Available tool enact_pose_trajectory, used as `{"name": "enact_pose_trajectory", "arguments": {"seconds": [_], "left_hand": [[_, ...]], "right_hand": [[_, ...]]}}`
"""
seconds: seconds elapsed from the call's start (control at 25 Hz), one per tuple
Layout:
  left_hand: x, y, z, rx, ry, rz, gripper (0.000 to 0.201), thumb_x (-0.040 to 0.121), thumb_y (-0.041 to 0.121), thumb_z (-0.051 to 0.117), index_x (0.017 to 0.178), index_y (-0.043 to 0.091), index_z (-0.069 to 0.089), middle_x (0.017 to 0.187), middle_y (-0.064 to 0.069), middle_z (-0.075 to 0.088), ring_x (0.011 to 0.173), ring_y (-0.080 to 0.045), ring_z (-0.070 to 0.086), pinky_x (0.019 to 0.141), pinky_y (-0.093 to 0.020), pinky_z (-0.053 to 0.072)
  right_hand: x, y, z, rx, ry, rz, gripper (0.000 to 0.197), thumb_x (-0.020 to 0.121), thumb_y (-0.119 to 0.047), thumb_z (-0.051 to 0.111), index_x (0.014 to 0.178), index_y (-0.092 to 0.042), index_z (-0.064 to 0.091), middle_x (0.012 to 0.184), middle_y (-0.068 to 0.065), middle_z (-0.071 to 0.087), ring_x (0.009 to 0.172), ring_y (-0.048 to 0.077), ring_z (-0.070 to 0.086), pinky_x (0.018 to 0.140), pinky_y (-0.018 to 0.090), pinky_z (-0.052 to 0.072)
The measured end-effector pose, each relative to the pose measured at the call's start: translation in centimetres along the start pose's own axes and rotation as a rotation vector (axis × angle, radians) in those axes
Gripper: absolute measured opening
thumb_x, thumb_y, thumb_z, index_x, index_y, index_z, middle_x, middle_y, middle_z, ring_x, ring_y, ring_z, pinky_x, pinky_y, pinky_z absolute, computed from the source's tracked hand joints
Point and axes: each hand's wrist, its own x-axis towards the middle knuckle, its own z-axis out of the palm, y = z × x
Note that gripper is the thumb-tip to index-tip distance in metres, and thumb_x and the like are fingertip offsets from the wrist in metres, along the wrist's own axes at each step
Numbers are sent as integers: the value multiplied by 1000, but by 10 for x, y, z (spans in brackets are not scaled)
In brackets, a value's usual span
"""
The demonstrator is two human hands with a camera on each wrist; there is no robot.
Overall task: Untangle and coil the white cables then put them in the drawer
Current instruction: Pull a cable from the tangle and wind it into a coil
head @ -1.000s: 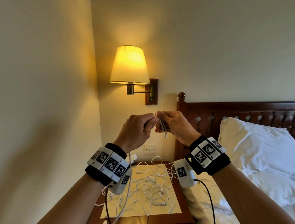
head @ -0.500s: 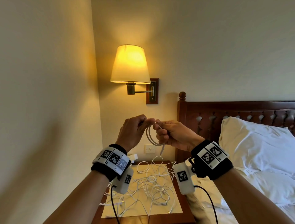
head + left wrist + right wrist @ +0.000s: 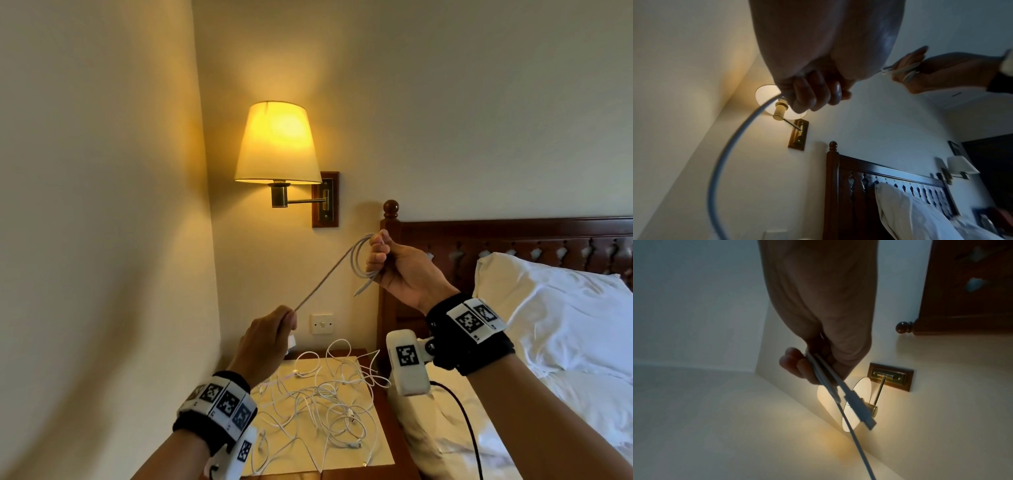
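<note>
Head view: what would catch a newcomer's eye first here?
The lit wall lamp glows above the nightstand, left of the headboard. Below it, a white cable stretches taut between the hands: the right hand holds a few coiled loops, the left hand pinches the strand lower down. A tangle of white cables covers the nightstand.

right hand [image 3: 404, 270] – holds coiled cable [image 3: 359, 260] | left hand [image 3: 270, 339] – pinches its strand
</note>
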Motion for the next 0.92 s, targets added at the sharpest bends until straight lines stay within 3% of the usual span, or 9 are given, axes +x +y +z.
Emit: {"name": "enact_pose_trajectory", "arguments": {"seconds": [0.12, 0.2, 0.32, 0.44, 0.64, 0.76, 0.92], "left_hand": [[-4, 36, -6, 172, -280, 120, 28, 100, 29, 39, 75, 24, 48, 66, 7, 56, 62, -13, 53, 54, -24, 32], [0, 69, -17, 195, -310, 261, 27, 100, 33, 40, 75, 28, 45, 61, 11, 49, 55, -7, 46, 53, -26, 30], [13, 94, -35, 131, -162, 339, 23, 100, 35, 43, 79, 30, 49, 57, 12, 50, 48, -6, 44, 51, -23, 30], [25, 97, -43, 128, -23, 357, 21, 100, 34, 44, 83, 24, 53, 55, 12, 49, 48, -9, 46, 50, -24, 37], [37, 94, -43, 172, 152, 346, 22, 101, 35, 43, 81, 27, 47, 56, 15, 45, 51, -8, 47, 52, -24, 39], [41, 90, -41, 159, 211, 315, 23, 100, 37, 43, 85, 23, 53, 64, 12, 54, 57, -13, 54, 55, -27, 45], [45, 81, -38, 20, 228, 196, 27, 94, 42, 53, 107, 19, 61, 68, 15, 55, 64, -9, 57, 59, -26, 46]], "right_hand": [[3, 8, 0, -396, 48, -89, 33, 105, -27, 37, 84, -10, 57, 67, 2, 58, 60, 14, 59, 62, 25, 53], [4, 15, 2, -642, 41, -155, 31, 104, -26, 40, 88, -7, 59, 71, 6, 64, 64, 18, 65, 65, 28, 54], [1, 19, 6, -803, 6, -197, 30, 103, -23, 43, 90, -3, 61, 71, 7, 68, 65, 18, 68, 65, 27, 56], [-2, 19, 7, -868, -7, -209, 30, 102, -23, 44, 90, -2, 63, 68, 3, 67, 61, 14, 66, 63, 25, 56], [-6, 23, 12, -890, -98, -169, 32, 102, -22, 43, 96, 3, 63, 67, 7, 65, 61, 18, 65, 66, 29, 54], [-6, 25, 14, -892, -104, -159, 36, 102, -22, 43, 101, 9, 62, 66, 7, 60, 57, 15, 60, 63, 27, 52], [-4, 30, 15, -786, -78, -59, 33, 102, -23, 42, 88, -3, 64, 58, 1, 50, 52, 12, 47, 57, 24, 45]]}}
